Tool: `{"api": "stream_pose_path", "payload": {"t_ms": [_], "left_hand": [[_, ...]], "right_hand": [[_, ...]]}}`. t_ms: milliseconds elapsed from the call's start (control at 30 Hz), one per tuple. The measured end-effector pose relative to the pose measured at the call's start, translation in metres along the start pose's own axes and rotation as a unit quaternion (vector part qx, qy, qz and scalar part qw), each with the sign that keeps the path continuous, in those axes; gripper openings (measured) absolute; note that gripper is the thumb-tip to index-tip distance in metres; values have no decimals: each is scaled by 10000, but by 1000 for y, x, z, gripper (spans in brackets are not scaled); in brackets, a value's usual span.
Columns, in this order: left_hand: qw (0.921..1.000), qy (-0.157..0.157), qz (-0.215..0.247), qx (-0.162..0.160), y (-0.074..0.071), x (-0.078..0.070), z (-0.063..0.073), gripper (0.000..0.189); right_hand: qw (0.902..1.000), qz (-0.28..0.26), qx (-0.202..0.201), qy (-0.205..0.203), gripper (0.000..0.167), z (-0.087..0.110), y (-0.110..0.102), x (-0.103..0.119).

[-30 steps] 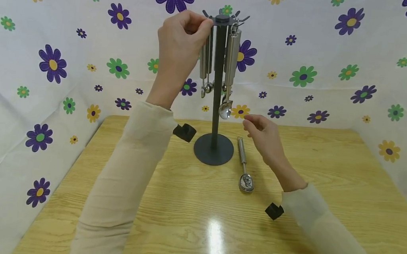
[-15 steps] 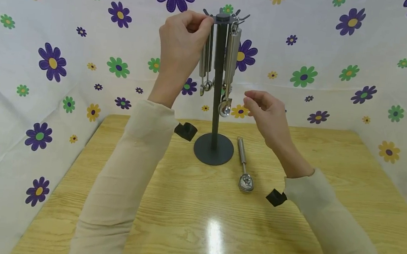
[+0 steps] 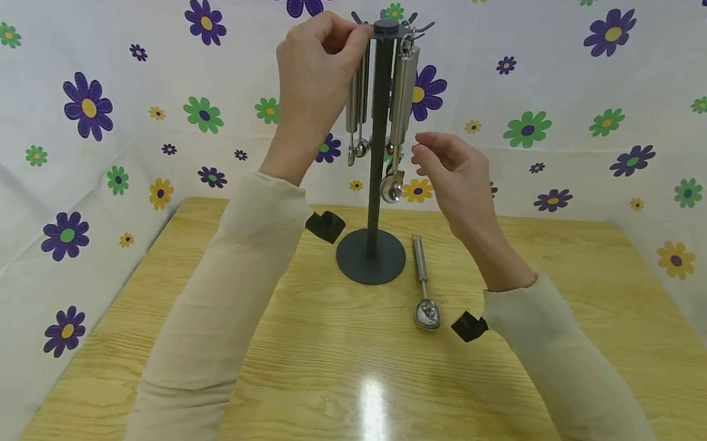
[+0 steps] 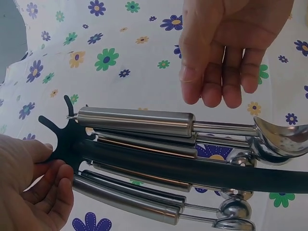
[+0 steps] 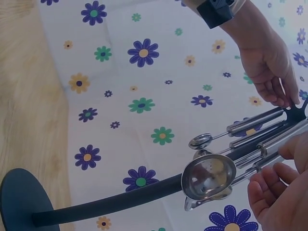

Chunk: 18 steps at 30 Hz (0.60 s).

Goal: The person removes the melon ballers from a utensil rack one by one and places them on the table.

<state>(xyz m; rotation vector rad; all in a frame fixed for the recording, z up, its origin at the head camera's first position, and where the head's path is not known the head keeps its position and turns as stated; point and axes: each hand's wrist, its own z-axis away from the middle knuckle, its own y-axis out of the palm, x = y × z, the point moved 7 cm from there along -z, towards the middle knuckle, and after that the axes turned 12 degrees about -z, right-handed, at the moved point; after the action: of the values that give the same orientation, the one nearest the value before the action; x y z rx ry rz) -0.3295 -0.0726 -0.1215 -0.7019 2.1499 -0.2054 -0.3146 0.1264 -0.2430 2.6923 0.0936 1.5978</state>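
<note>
My left hand (image 3: 317, 72) pinches the rim of the black stand's (image 3: 375, 201) hooked top between thumb and fingers. Several steel-handled utensils hang from the hooks; the nearest on the right is a scoop (image 3: 404, 93), its bowl (image 5: 209, 175) facing the right wrist camera. My right hand (image 3: 456, 180) hovers just right of these hanging handles, fingers bent loosely with nothing between them. In the left wrist view that right hand (image 4: 226, 57) is apart from the utensils. A separate steel scoop (image 3: 428, 313) lies on the table right of the stand's round base, handle pointing away.
The wooden table (image 3: 317, 370) runs back to a white flower-patterned cloth (image 3: 576, 79) that encloses the back and sides. A black wrist camera strap (image 3: 326, 226) sits at the left cuff, another strap (image 3: 470, 326) at the right cuff.
My right hand has risen from above the lying scoop and moved slightly left toward the hanging utensils. The left hand keeps its pinch on the stand's top.
</note>
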Motion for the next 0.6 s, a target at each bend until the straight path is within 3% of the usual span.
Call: {"api": "stream_pose_path", "payload": {"t_ms": [200, 600], "left_hand": [[9998, -39, 170, -50, -1, 1, 0, 20], [9999, -125, 87, 72, -2, -2, 1, 18]], "right_hand": [[9997, -211, -24, -91, 29, -4, 5, 4], [9985, -547, 27, -77, 28, -9, 15, 7]]}}
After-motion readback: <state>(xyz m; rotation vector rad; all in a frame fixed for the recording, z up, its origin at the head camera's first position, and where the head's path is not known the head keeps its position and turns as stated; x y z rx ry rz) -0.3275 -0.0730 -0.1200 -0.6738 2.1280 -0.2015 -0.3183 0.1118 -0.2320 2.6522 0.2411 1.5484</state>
